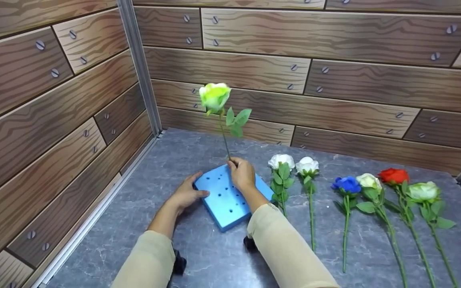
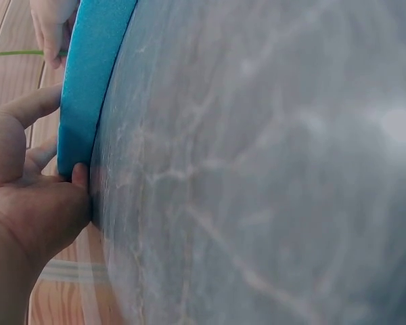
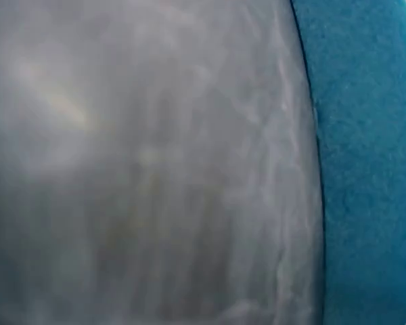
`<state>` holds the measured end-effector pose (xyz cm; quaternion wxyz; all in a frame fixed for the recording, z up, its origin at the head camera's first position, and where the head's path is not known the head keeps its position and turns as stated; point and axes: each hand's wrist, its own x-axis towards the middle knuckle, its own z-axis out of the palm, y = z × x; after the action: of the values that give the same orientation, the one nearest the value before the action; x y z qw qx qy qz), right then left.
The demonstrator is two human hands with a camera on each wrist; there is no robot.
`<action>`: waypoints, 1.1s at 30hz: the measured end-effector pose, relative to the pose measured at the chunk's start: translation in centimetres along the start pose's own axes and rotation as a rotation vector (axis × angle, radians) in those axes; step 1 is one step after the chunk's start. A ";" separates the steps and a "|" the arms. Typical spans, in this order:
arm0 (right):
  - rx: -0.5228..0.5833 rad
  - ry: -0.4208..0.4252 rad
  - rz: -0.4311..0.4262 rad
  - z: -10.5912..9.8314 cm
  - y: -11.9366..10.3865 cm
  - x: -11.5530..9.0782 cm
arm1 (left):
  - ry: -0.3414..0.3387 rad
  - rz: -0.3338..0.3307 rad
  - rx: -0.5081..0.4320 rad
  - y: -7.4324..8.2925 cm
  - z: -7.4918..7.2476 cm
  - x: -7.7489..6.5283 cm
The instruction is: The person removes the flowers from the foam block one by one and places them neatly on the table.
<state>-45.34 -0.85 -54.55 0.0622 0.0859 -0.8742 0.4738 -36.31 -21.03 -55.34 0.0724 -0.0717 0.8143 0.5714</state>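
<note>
In the head view my right hand (image 1: 242, 174) pinches the thin stem of a yellow-green artificial rose (image 1: 215, 98). The flower stands upright, tilted slightly left, and its stem's lower end is hidden behind the fingers. Beneath that hand lies a flat blue foam block (image 1: 218, 206) with several small holes in its top. My left hand (image 1: 184, 195) holds the block's left corner, thumb and fingers spread on either side of it. In the left wrist view, fingertips rest against the end of the block (image 2: 88, 88). The right wrist view shows only the block's side (image 3: 369, 169) and tabletop.
Right of the block lie two white roses (image 1: 281, 162) (image 1: 307, 166). Farther right are a blue rose (image 1: 346, 185), a cream rose (image 1: 369, 183), a red rose (image 1: 393, 176) and a pale green-white rose (image 1: 423, 192). Wood-patterned walls (image 1: 254, 32) border the grey marbled table (image 1: 134, 224).
</note>
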 end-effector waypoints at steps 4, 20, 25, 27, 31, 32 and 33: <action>0.001 0.009 -0.027 -0.1 0.1 -0.1 | -0.002 0.007 -0.008 0.1 0.0 -0.1; -0.033 0.023 -0.096 0.3 0.4 -0.2 | 0.005 0.004 -0.016 0.0 0.1 0.2; -0.029 0.016 -0.099 0.2 0.4 -0.4 | 0.004 -0.005 -0.014 0.1 0.1 0.1; -0.027 0.013 -0.098 0.1 0.4 -0.5 | 0.003 -0.007 -0.010 0.1 0.1 0.1; -0.025 0.011 -0.102 0.0 0.4 -0.6 | 0.003 -0.011 -0.010 0.1 0.1 0.1; -0.024 0.008 -0.100 0.0 0.4 -0.6 | 0.002 -0.008 -0.006 0.1 0.1 0.1; -0.022 0.007 -0.100 0.0 0.4 -0.6 | 0.004 -0.009 -0.004 0.1 0.1 0.1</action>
<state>-44.80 -0.57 -54.96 0.0896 0.1271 -0.8738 0.4608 -36.41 -20.96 -55.32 0.0731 -0.0767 0.8131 0.5724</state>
